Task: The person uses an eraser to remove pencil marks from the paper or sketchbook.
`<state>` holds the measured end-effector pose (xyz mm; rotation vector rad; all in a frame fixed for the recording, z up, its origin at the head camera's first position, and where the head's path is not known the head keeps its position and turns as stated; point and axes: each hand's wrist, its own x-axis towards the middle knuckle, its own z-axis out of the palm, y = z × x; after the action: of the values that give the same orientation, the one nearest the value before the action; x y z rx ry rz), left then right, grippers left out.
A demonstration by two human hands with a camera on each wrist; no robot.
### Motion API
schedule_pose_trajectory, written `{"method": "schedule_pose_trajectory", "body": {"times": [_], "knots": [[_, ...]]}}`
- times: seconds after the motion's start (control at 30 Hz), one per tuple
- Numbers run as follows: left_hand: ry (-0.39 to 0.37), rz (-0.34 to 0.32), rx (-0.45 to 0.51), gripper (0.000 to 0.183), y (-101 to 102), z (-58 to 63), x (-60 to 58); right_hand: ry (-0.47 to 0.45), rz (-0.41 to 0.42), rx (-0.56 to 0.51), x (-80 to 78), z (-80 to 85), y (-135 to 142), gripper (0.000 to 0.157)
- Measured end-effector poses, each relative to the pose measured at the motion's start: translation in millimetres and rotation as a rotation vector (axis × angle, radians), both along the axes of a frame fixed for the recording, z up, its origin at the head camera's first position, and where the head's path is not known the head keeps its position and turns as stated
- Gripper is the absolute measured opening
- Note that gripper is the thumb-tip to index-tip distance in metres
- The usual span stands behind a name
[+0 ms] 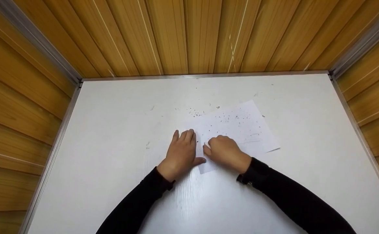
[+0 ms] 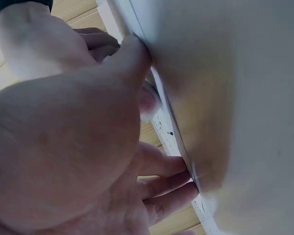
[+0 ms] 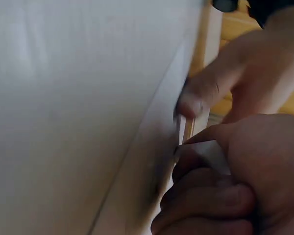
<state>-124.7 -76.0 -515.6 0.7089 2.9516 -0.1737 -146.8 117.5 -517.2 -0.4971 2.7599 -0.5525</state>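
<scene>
A sheet of white paper (image 1: 261,130) lies tilted on the white table, with faint grey pencil-like strokes near its right side. My left hand (image 1: 182,149) presses on the left end of the sheet, fingers extended and thumb spread to the right. Just right of that thumb, my right hand (image 1: 225,149) is curled low over the paper. Between its thumb and bent fingers it pinches a small white eraser (image 3: 211,155), mostly hidden by the hand. In the left wrist view, the left hand's fingertips (image 2: 188,183) touch the sheet.
Dark crumbs (image 1: 196,113) are scattered over the paper and on the table behind it. The white tabletop (image 1: 111,113) extends around both arms. Wood-panelled walls (image 1: 202,39) with metal edging enclose its back and sides.
</scene>
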Motion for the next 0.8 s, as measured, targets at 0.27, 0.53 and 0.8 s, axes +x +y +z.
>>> {"method": "schedule_pose_trajectory", "body": {"times": [0.27,0.53,0.8], "knots": [[-0.027,0.023,-0.029,0.114,3,-0.5,1.3,-0.111,-0.192,-0.005,-14.5,0.9,99,0.051],[-0.047,0.025,-0.011,0.114,2,-0.5,1.0,-0.103,-0.309,0.058,-23.8,5.0,174,0.049],[-0.042,0.019,-0.004,0.114,2,0.6,0.7,-0.088,-0.273,0.032,-13.7,9.5,139,0.049]]}}
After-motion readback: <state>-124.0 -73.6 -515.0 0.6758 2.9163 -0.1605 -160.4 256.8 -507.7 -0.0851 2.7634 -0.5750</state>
